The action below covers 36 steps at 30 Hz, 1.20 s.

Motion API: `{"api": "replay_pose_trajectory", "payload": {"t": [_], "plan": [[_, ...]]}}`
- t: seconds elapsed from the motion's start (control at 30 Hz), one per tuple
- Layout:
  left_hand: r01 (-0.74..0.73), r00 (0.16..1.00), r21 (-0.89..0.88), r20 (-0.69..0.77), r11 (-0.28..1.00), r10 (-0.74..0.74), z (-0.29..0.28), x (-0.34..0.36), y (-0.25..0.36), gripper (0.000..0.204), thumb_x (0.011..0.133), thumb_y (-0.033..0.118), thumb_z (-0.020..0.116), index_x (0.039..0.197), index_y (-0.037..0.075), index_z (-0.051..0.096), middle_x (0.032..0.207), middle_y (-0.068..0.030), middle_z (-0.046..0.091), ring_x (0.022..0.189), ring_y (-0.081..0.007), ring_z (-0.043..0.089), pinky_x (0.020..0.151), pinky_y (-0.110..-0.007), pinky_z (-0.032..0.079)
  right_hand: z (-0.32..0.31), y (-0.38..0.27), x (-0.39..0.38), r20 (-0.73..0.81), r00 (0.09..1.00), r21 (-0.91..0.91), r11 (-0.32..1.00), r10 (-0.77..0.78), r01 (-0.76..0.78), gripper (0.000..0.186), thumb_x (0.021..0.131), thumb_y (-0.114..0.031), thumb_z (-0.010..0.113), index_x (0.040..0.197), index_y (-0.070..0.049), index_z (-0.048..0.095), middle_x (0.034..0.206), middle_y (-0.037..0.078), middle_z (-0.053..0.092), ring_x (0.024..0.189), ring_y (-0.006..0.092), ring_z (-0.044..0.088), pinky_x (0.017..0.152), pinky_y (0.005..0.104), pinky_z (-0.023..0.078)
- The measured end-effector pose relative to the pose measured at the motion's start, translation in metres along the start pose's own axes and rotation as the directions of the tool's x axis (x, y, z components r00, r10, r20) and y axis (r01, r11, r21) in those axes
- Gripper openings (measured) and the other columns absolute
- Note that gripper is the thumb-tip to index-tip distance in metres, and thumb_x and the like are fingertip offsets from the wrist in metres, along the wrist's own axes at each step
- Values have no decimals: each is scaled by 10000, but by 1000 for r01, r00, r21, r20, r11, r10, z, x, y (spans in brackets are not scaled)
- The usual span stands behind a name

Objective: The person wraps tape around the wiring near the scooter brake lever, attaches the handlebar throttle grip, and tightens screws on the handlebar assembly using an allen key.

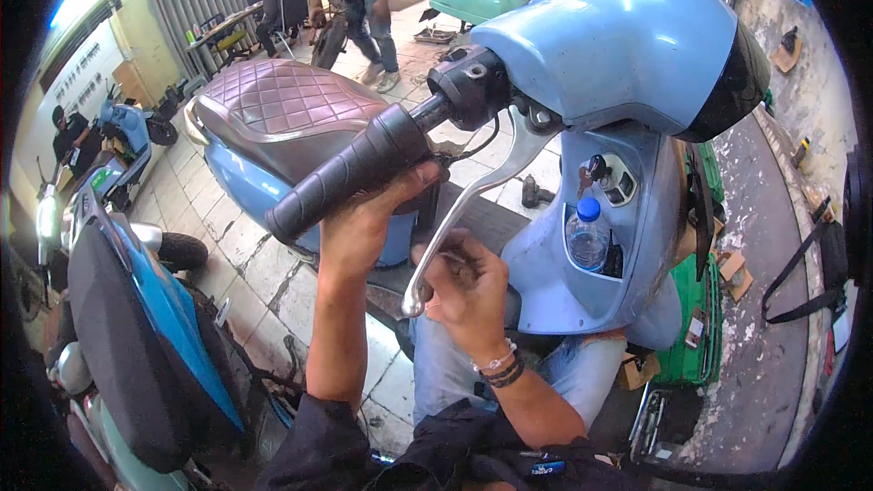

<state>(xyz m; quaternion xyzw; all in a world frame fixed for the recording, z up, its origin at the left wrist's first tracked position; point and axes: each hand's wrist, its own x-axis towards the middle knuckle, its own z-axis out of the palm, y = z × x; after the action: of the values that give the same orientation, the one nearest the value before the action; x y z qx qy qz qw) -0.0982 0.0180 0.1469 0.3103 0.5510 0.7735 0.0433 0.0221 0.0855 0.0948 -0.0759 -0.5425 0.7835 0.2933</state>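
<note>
My left hand [368,218] is closed on the underside of the black handlebar grip [336,173] of a light blue scooter [600,55], its thumb near the switch housing. Just below, my right hand [464,282] has curled fingers right beside the lower part of the silver brake lever [464,218], partly behind it; I cannot make out what they hold. A plastic water bottle with a blue cap [588,241] stands in the scooter's front pocket, beneath a key in the lock.
The brown quilted seat [282,105] is behind the grip. Another scooter [136,327] stands close on the left. A drill [536,191] is on the tiled floor [236,245]. A person [355,9] walks beyond the seat; a green plastic mat or crate [691,309] lies at right.
</note>
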Motion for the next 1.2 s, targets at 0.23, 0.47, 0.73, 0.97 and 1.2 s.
{"api": "replay_pose_trajectory", "payload": {"t": [0.23,0.47,0.73,0.97,1.2], "plan": [[-2,999,162,34,987,-3,-6,-14,8,260,839,134,847,1035,5,734,977,-59,756,907,-136,696,853,-295,552,-9,11,6,52,993,-49,993,-104,106,238,961,-134,726,1121,27,655,903,24,703,751,23,633,639,200,505],[-7,984,516,158,857,-87,-23,-21,13,283,836,189,849,986,-21,734,924,-98,761,864,-132,701,818,-284,543,-8,5,0,-22,995,-112,989,-100,97,227,994,-149,687,1125,37,676,946,63,731,859,77,649,744,239,516],[-54,986,562,159,826,-44,-17,-23,8,226,852,186,828,934,-12,756,867,-86,759,840,-126,706,804,-277,542,-11,11,-2,-87,992,-346,937,-89,53,264,987,-211,704,1059,43,692,909,98,732,848,95,651,749,281,522],[-121,946,394,325,911,-15,-24,-22,0,223,838,74,828,1016,-1,716,913,-47,749,880,-114,709,837,-287,557,-18,12,-10,-55,991,-309,946,-121,99,237,968,-200,719,1012,32,698,879,80,717,773,90,634,703,281,511],[-119,948,432,318,894,-28,-19,-23,-2,313,819,87,859,1071,14,688,991,-53,739,925,-111,702,855,-292,548,-19,12,-4,-117,971,-355,922,-210,156,239,959,-201,726,999,32,686,863,86,702,715,90,586,637,280,475]]}}
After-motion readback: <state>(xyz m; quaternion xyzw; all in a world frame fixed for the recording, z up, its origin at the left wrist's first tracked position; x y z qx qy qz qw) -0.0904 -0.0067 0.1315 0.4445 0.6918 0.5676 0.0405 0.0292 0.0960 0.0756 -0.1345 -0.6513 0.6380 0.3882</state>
